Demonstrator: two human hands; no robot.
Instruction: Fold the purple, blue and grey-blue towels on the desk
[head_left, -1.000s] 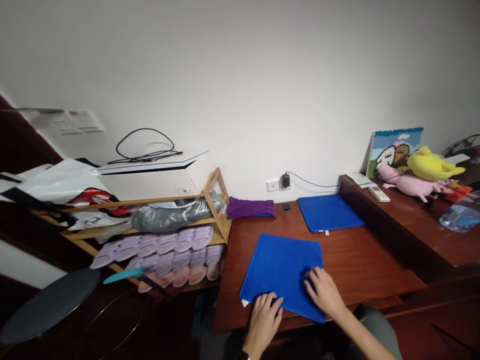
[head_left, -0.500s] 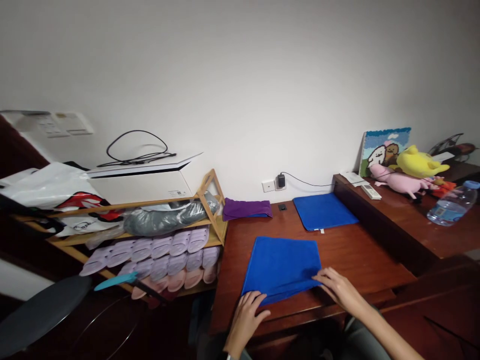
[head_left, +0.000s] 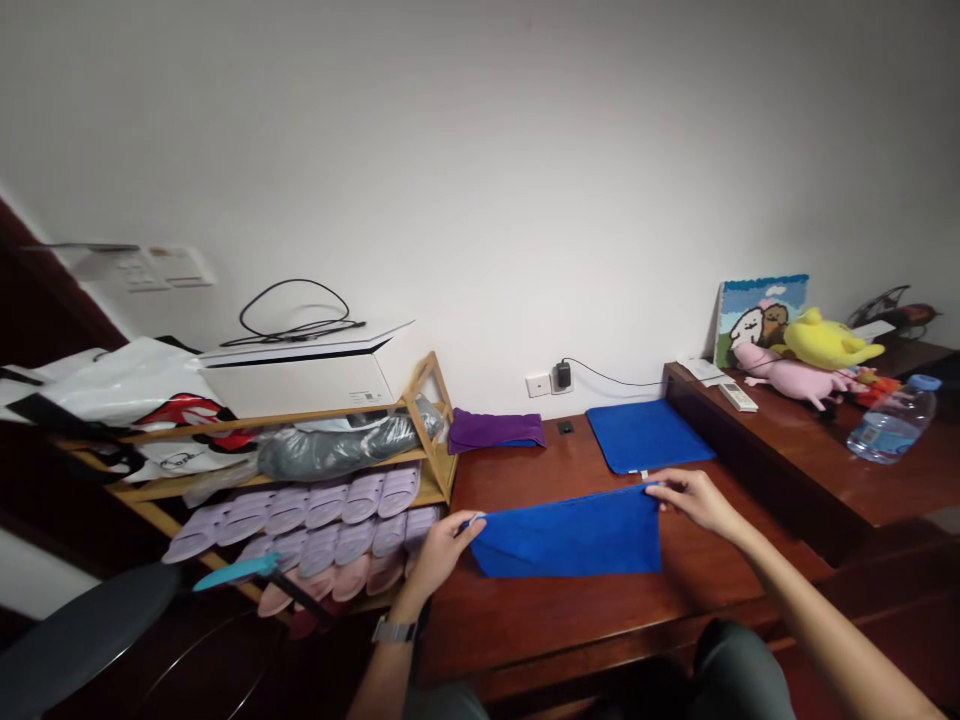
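Note:
A blue cloth (head_left: 570, 535) is stretched between my two hands at the front of the brown desk (head_left: 540, 630), its lower part hanging down. My left hand (head_left: 442, 550) pinches its upper left corner. At the upper right corner, my right hand (head_left: 694, 497) pinches the edge between thumb and fingers. Behind it to the right, another blue cloth (head_left: 649, 435) lies flat on the desk with small white tags at its near edge. A folded purple cloth (head_left: 495, 430) with some blue showing lies at the back left.
Left of the desk, a wooden rack (head_left: 435, 420) holds purple slippers (head_left: 326, 505), bags and a white box (head_left: 300, 385). On the raised surface at right are plush toys (head_left: 795, 375), a remote control (head_left: 739, 397) and a water bottle (head_left: 892, 420). A charger (head_left: 562, 374) is plugged into the wall.
Both hands have moved up and away from me, lifting the cloth's near edge. The cloth lay spread on the desk before; now it hangs as a narrower strip between my hands.

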